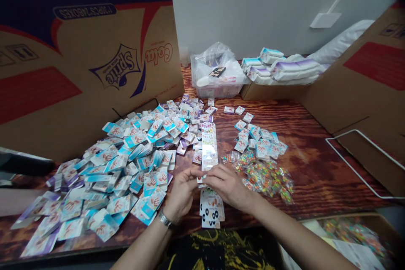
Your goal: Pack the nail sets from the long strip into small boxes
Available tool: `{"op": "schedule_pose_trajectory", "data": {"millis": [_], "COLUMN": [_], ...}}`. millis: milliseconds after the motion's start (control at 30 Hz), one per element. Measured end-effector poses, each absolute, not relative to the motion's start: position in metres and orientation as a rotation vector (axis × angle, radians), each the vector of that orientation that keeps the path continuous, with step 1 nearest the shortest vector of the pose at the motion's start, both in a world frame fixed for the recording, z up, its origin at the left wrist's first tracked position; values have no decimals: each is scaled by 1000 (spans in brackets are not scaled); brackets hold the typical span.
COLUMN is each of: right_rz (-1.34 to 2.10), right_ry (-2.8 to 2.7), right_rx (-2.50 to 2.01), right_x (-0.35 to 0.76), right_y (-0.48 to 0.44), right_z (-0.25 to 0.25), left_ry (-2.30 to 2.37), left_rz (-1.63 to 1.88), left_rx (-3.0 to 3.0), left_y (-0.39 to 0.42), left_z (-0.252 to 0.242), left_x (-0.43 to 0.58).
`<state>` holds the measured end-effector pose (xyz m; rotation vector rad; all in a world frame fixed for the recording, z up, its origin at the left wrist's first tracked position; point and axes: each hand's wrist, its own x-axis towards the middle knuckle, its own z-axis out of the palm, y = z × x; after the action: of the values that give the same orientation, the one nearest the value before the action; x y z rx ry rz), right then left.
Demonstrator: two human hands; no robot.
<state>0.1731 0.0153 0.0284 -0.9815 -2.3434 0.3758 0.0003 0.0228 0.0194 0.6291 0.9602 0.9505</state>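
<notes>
Left hand (182, 192) and right hand (227, 184) (bare) pinch sticker strips (209, 147).

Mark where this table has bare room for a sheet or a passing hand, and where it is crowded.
Bare wood lies at the right of the table, between the clear bags of colourful pieces and the white wire frame. A band runs behind the small packet pile, before the cardboard tray. Crowded: under the big packet heap, up to the left hand.

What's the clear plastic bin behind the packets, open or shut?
Open: no lid shows on the clear plastic bin, and a crumpled clear plastic bag bulges up out of it.
</notes>
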Motion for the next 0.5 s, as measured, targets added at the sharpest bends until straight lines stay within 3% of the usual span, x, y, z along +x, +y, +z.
{"op": "schedule_pose_trajectory", "data": {"millis": [167, 367, 500], "right_rz": [523, 1081, 1083], "right_ry": [-2260, -1698, -1718], "right_rx": [-996, -1377, -1444], "right_x": [177, 167, 173], "right_y": [10, 3, 4], "right_z": [30, 13, 3], "left_ry": [906, 1095, 1159], "left_rz": [931, 981, 939], "left_rx": [544, 1144, 1371], "left_y": [22, 13, 7], "left_z": [30, 12, -3], "left_x": [1, 5, 9]}}
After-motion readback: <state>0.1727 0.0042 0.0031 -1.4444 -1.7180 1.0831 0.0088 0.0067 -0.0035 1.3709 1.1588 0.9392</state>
